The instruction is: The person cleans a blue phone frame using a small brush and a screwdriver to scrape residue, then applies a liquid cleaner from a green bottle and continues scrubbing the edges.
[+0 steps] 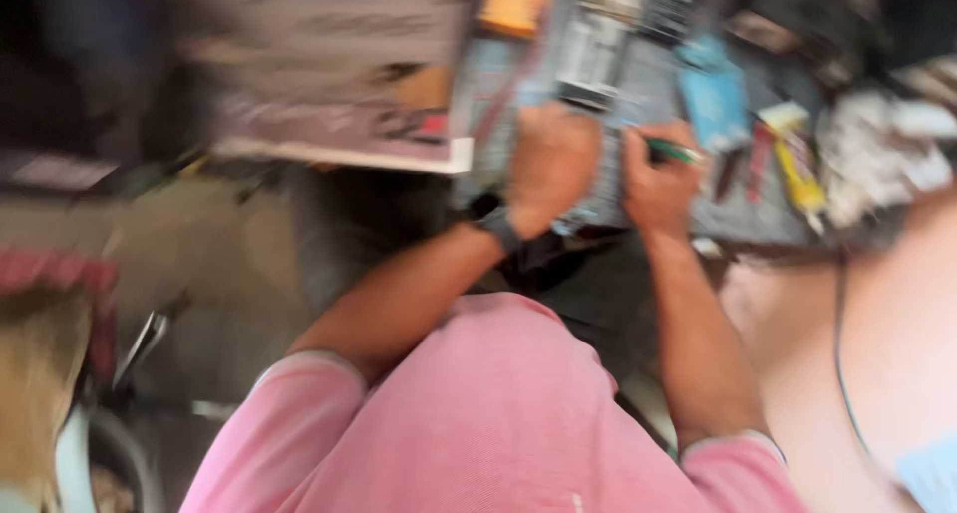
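Pink shirt fabric (498,413) is filling the bottom of the blurred view, with both forearms reaching up from it to the desk (738,214). On the right, the right hand (660,179) is closing around a thin green-handled tool (670,152), its tip pointing right. Just beside it, the left hand (550,166), wearing a dark wristband (498,229), is curling into a loose fist on the grey work mat (638,94); whether it is holding anything I cannot tell. Further right, a blue packet (713,94) and a yellow tube (797,169) are lying on the desk.
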